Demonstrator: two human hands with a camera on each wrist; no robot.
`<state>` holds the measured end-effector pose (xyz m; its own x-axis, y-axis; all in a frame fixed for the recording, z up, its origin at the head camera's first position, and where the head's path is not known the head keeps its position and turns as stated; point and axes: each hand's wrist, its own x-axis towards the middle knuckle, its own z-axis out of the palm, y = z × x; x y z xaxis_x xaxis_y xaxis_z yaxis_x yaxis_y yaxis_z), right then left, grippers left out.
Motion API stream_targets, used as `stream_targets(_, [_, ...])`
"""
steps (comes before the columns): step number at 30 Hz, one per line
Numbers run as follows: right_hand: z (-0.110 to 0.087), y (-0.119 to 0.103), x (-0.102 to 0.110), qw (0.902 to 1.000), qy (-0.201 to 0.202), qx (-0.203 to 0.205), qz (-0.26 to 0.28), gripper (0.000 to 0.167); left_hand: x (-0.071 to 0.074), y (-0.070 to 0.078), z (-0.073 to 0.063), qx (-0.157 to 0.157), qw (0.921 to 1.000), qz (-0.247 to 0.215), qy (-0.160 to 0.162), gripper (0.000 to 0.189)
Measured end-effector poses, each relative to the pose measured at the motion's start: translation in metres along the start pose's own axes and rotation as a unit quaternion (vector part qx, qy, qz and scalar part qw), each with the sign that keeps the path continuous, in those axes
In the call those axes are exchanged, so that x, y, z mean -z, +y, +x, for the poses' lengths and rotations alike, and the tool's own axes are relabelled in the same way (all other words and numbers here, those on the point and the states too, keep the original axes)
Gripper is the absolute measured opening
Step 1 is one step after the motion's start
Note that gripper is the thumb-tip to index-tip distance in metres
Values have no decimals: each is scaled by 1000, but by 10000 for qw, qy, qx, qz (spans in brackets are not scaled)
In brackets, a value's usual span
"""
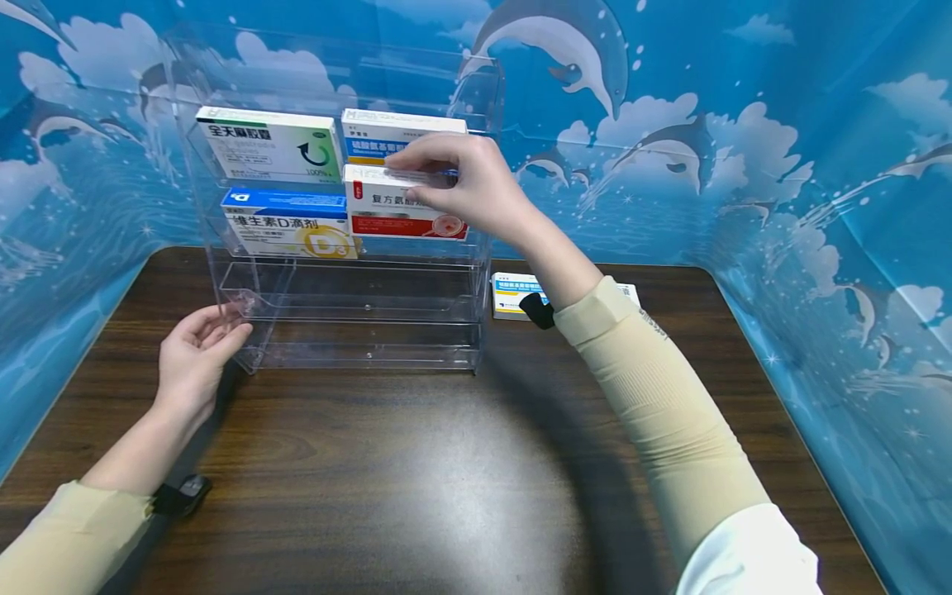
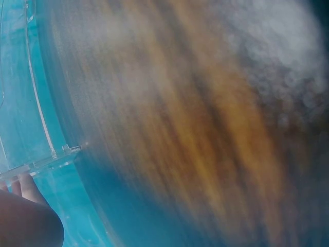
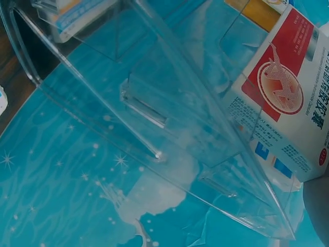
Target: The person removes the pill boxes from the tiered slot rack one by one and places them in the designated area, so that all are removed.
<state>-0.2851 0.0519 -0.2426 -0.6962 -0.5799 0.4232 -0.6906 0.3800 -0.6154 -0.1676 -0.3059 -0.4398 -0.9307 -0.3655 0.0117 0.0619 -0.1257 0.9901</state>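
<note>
A clear acrylic display rack [image 1: 364, 314] with tiered shelves stands on the table. My right hand [image 1: 468, 178] pinches a white and red medicine box [image 1: 405, 219] by its top, thumb in front, at the second tier's right side. In the right wrist view, the same medicine box [image 3: 288, 87] appears beside the rack's clear side panel. My left hand [image 1: 197, 351] grips the lower left edge of the rack; in the left wrist view its fingers [image 2: 31, 189] meet the clear panel [image 2: 41, 165].
The top tier holds a white and green box [image 1: 268, 149] and a blue and white box [image 1: 372, 136], partly hidden. A yellow and blue vitamin D box [image 1: 290, 231] sits on the second tier. White boxes [image 1: 513, 293] lie on the dark wooden table [image 1: 357, 463], right of the rack.
</note>
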Motion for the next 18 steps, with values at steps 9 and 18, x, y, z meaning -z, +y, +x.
stream_targets(9, [1, -8, 5, 9987, 223, 451, 19, 34, -1, 0, 0, -47, 9998, -199, -55, 35])
stream_targets(18, [1, -12, 6, 9987, 223, 397, 246, 33, -1, 1, -1, -41, 9999, -127, -65, 34])
